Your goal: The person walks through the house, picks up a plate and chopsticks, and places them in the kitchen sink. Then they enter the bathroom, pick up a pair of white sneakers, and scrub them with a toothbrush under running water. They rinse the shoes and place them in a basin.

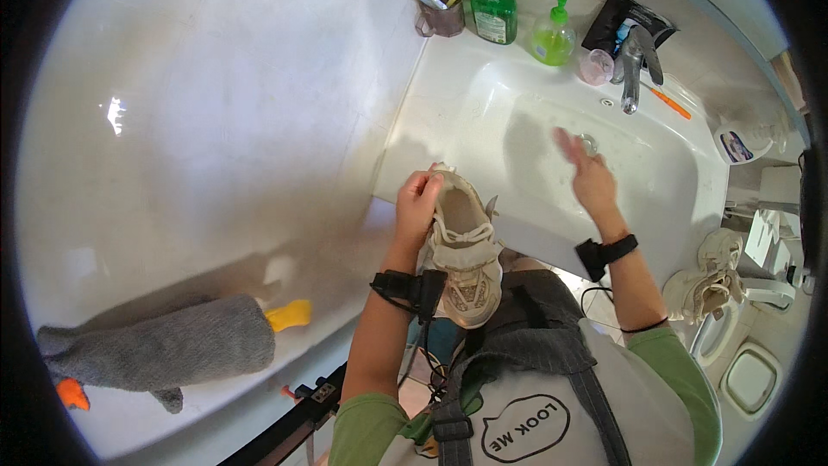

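A beige lace-up sneaker point(467, 259) hangs in my left hand point(417, 207), which grips it by the heel collar at the near edge of the white sink point(446, 110). The shoe's opening faces up and its toe points towards my body. Over the basin, close to the drain point(587, 142), is my right hand point(585, 171), blurred, with its fingers apart and nothing seen in it. Each wrist wears a black strap with a small box.
Behind the basin stand a cup point(443, 13), green pump bottles point(494, 16), a black pouch point(621, 22) and the faucet point(631, 77). An orange-handled tool point(669, 103) lies at right. More sneakers point(705, 291) are lower right. A grey plush toy point(174, 343) lies in the bathtub point(213, 110).
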Demonstrator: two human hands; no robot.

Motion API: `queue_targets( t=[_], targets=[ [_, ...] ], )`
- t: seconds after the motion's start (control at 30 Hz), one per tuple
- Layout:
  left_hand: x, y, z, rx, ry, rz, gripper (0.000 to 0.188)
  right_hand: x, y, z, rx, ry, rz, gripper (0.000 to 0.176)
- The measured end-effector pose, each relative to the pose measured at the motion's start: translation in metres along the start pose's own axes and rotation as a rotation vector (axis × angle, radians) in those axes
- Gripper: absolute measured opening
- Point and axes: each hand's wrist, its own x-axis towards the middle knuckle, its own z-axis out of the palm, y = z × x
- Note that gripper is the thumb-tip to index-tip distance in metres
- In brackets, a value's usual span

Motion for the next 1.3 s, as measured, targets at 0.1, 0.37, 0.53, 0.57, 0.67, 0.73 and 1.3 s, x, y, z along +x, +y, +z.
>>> queue_targets(
  t=[0.1,0.37,0.53,0.57,0.67,0.73,1.3],
  targets=[
    [0.0,0.009,0.002,-0.036,-0.03,-0.128,0.022,-0.006,0.054,0.0,-0.276,-0.201,0.08,0.047],
    [0.004,0.02,-0.003,-0.272,-0.198,-0.27,0.034,-0.05,0.026,-0.054,-0.097,-0.081,0.117,0.03],
    [0.008,0.005,-0.004,-0.376,-0.321,-0.181,0.034,-0.073,0.021,-0.065,0.054,0.12,0.138,0.031],
    [0.01,0.001,-0.003,-0.372,-0.371,-0.136,0.035,-0.078,0.023,-0.064,-0.057,-0.025,0.255,0.029],
    [0.014,-0.009,-0.004,-0.464,-0.481,-0.159,0.038,-0.096,0.028,-0.06,-0.237,-0.318,0.377,0.027],
    [0.015,-0.015,-0.005,-0.503,-0.492,-0.112,0.04,-0.108,0.031,-0.057,-0.166,-0.017,0.318,0.026],
    [0.024,-0.015,-0.001,-0.35,-0.654,0.065,0.053,-0.059,-0.122,-0.067,-0.198,0.173,-0.795,0.05]
  ],
)
